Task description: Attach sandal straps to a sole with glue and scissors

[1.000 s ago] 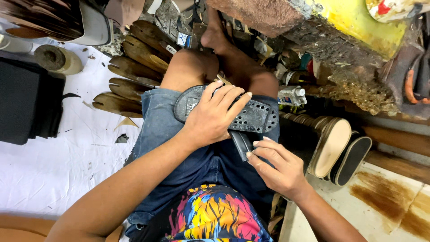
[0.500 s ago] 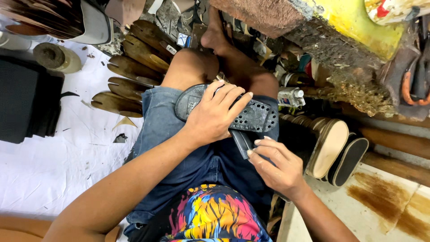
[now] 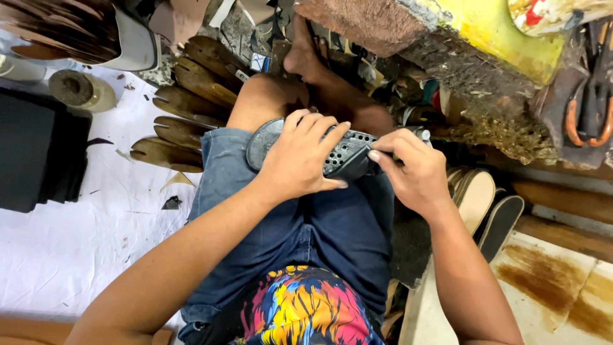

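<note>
A dark grey rubber shoe sole point(image 3: 350, 155) with a studded tread lies across my lap, on my blue denim shorts point(image 3: 332, 230). My left hand point(image 3: 299, 158) lies flat on top of its middle and left part, fingers spread over the tread. My right hand point(image 3: 412, 171) is curled around the sole's right end, thumb and fingers closed on its edge. Whether that hand also holds a tool is hidden behind the fingers. My bare knee and foot stretch out just beyond the sole.
Several brown sole-shaped pieces point(image 3: 182, 131) fan out to the left of my leg. A black stack of sheets point(image 3: 38, 153) and a round roll point(image 3: 80, 89) sit on white paper point(image 3: 64, 249). Two shoe soles on edge point(image 3: 485, 204) stand at the right; orange-handled pliers point(image 3: 584, 108) hang beyond.
My right hand has come up from beside my thigh, where it held a dark flat piece, to the right end of the sole. The left hand has stayed on the sole.
</note>
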